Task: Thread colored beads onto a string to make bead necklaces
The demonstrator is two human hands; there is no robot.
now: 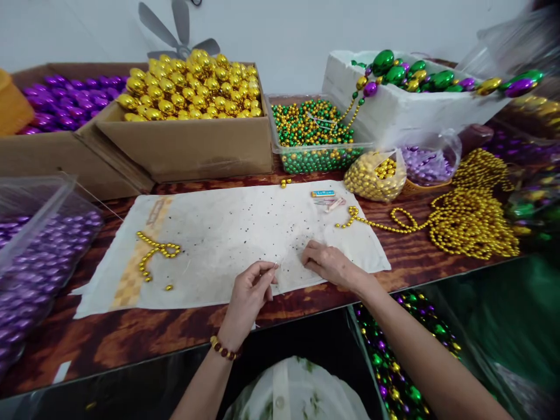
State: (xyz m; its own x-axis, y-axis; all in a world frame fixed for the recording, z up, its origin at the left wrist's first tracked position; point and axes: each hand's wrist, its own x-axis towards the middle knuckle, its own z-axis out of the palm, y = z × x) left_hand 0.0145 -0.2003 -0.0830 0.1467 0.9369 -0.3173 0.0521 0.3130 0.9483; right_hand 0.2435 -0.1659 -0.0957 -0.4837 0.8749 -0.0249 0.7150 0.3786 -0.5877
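Observation:
My left hand (249, 291) rests on the near edge of a stained white cloth (227, 227), thumb and fingers pinched on a thin thread or needle that is barely visible. A beaded bracelet circles that wrist. My right hand (330, 263) lies beside it on the cloth, fingers curled and pinched down, holding something too fine to name. A short strand of gold beads (154, 255) lies on the cloth to the left, apart from both hands.
Cardboard boxes of gold beads (192, 87) and purple beads (65, 105) stand at the back. A clear tub of green and gold beads (312, 131), a white foam box (406, 105), bags and a pile of gold strands (472, 216) lie right. A purple bead bin (39, 256) sits left.

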